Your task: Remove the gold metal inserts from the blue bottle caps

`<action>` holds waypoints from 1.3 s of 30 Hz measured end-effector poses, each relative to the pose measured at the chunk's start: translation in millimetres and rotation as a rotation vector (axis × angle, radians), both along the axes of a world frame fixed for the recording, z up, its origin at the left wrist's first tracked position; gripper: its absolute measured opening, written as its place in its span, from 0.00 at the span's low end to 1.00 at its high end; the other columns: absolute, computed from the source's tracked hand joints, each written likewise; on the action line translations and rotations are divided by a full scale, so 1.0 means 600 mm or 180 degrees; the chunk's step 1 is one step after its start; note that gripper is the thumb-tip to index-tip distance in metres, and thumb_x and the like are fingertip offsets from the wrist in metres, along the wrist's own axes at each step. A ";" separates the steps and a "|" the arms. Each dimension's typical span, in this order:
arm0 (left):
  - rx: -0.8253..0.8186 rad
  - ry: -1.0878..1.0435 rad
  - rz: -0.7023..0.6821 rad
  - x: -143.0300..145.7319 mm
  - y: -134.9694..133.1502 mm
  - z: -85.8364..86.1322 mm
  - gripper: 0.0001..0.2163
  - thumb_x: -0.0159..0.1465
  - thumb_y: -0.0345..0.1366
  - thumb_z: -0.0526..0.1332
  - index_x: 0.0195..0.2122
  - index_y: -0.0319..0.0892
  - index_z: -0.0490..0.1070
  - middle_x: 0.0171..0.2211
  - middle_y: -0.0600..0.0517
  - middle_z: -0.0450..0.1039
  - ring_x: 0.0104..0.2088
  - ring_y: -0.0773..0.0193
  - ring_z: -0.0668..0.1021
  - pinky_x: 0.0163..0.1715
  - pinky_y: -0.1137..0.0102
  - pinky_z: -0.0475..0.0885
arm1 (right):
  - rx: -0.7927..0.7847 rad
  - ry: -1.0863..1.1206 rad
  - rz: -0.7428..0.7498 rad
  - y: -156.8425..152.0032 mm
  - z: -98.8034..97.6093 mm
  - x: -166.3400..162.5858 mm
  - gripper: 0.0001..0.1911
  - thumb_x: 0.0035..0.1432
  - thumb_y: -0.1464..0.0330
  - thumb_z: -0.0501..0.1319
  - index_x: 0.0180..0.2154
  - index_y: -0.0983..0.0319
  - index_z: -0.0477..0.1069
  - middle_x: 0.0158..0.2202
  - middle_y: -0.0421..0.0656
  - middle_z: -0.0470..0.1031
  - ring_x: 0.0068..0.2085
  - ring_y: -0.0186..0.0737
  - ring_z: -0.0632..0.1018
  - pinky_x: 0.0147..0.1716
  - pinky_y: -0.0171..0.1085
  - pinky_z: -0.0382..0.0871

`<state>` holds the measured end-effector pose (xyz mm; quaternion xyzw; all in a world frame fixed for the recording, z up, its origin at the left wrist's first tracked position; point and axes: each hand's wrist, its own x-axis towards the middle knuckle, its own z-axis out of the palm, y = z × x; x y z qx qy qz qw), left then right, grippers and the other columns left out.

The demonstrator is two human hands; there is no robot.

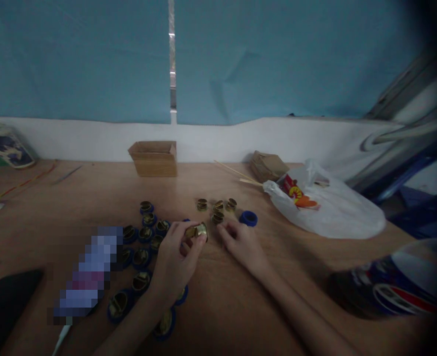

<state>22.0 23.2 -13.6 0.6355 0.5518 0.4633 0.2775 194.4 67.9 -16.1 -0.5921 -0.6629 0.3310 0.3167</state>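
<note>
Left hand pinches brass cup; right hand, hold unclear, has bag and bottle rightward.

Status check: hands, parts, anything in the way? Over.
Left hand pinching a brass part. Right hand beside loose brass parts, contact unclear. Blue ring just past right hand. Plastic bag off right, apart from both hands.

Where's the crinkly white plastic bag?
In the head view, the plastic bag lies on the right side of the table, to the right of the blue ring by the right hand, with the Pepsi bottle in front.
</note>
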 end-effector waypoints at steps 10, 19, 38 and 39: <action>0.0413 0.0894 -0.0204 -0.001 -0.004 -0.013 0.09 0.60 0.37 0.64 0.42 0.44 0.71 0.36 0.51 0.69 0.30 0.64 0.74 0.28 0.71 0.71 | -0.0593 0.1063 0.0720 -0.013 0.007 -0.013 0.15 0.59 0.56 0.56 0.28 0.60 0.64 0.16 0.31 0.60 0.15 0.27 0.59 0.14 0.28 0.53; 0.0357 0.1147 -0.0180 -0.002 -0.006 -0.012 0.09 0.57 0.31 0.62 0.40 0.44 0.71 0.37 0.51 0.69 0.28 0.65 0.74 0.27 0.71 0.70 | 0.0093 0.1081 0.1102 -0.030 0.007 -0.017 0.08 0.56 0.65 0.62 0.37 0.58 0.65 0.21 0.30 0.54 0.22 0.30 0.59 0.21 0.31 0.53; 0.0408 0.1181 -0.0099 -0.002 -0.007 -0.012 0.08 0.65 0.37 0.57 0.44 0.45 0.70 0.39 0.49 0.70 0.30 0.64 0.75 0.28 0.71 0.71 | 0.0833 -0.0152 -0.0051 -0.004 0.022 0.018 0.09 0.56 0.66 0.59 0.26 0.59 0.64 0.18 0.35 0.62 0.20 0.32 0.64 0.20 0.32 0.57; 0.0395 0.1198 -0.0107 -0.002 -0.007 -0.013 0.07 0.66 0.34 0.55 0.43 0.45 0.71 0.38 0.50 0.70 0.30 0.64 0.75 0.28 0.71 0.71 | 0.0881 -0.0278 -0.0197 -0.002 0.026 0.022 0.08 0.56 0.66 0.59 0.25 0.59 0.65 0.17 0.35 0.63 0.20 0.32 0.65 0.20 0.32 0.57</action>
